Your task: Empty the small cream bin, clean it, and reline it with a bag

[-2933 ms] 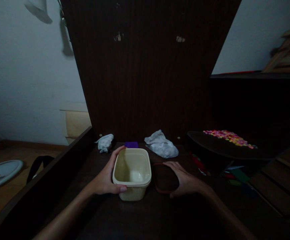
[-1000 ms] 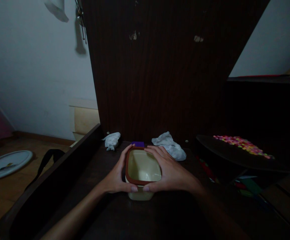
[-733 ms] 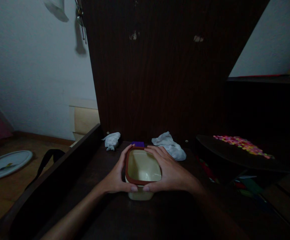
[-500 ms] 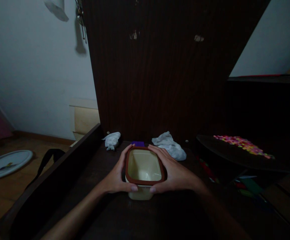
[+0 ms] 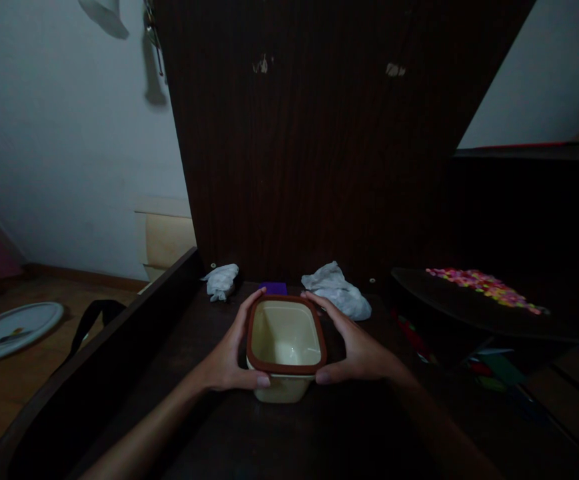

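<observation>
Fingers of the left hand (image 5: 228,359) clamp the brown-rimmed squarish cream plastic tub (image 5: 286,340) at the frame's lower centre, the right hand (image 5: 362,351) spread around its right corners, grip unclear.

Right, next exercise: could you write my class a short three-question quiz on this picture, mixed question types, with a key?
1. Multiple choice: what colour is the ring on the rim of the tub?
A) purple
B) white
C) reddish brown

2. True or false: the tub is between the left hand and the right hand.

3. Fill the gap with "behind" or "in front of": seen by the wearer, the purple thing lies ____ the tub.

Key: 1 C; 2 true; 3 behind.
</observation>
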Motion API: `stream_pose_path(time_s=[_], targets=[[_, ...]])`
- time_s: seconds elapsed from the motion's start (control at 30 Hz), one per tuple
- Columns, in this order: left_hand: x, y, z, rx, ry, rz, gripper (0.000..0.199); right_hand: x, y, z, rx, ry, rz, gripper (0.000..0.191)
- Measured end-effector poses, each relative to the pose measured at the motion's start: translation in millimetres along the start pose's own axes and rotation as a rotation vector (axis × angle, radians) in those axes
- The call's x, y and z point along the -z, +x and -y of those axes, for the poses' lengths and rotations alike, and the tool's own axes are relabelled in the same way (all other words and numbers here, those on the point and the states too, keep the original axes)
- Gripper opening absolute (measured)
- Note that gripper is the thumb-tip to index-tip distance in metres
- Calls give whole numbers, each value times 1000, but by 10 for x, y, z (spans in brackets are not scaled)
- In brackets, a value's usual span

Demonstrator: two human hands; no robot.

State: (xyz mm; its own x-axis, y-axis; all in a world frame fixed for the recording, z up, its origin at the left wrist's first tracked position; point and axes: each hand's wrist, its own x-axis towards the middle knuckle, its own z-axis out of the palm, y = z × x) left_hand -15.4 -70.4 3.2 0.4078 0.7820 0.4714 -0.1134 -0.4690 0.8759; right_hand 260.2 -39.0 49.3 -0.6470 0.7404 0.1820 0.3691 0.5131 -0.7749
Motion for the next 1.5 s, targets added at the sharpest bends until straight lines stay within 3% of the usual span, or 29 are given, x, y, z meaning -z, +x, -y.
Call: stream_pose_path(time_s=[0.27,0.47,0.77,0.97,1.1,1.2,1.37,1.5], targets=[[53,-22,5,29,18,7,125,-8,-12,-89,-13,46,-12,135],[27,-27,82,41,-16,3,141,-58,34,-14,-34,40,-3,144],[-58,-20,95,9,57,-78,144,-157,118,26,153,107,-150,109],[-38,-37,126,5,34,-43,137,163,77,48,174,106,-281,100],[-23,-48,127,17,32,-41,133,439,-200,-189,60,76,-281,101],[-19,-48,118,35,22,-36,133,497,-499,-467,-91,0,-270,103],[-16,-40,131,30,6,-28,133,363,-865,-832,-271,93,-157,105],[-8,-25,113,37,-1,-6,133,213,-923,-1002,-332,-87,-109,107]])
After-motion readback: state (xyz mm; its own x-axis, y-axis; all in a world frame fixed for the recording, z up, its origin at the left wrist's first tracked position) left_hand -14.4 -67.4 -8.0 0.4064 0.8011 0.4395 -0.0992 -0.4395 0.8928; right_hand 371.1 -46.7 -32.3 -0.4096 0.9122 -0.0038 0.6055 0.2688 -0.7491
